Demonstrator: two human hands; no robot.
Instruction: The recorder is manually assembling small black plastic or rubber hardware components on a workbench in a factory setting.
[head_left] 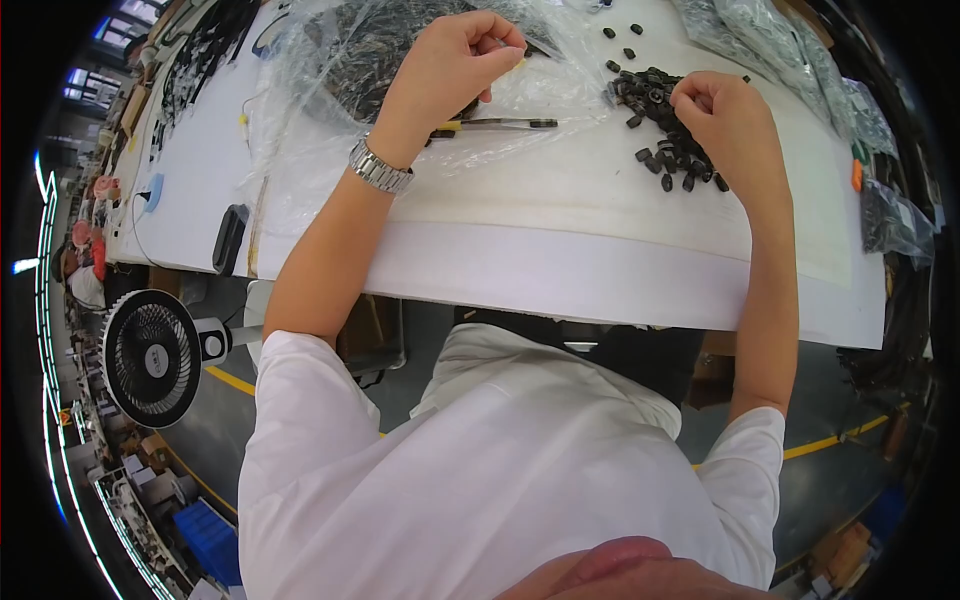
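Head view: Table (560, 262) in Use

A clear bag (300, 130) is lying there; the left hand (452, 58) is curling over it, the right hand (728, 120) beside loose black caps (665, 165) (whether either is grasping anything, I cannot tell).

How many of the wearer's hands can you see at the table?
2: the left hand is over the clear plastic bag, and the right hand is at the pile of small black pieces. Some fingers are hidden.
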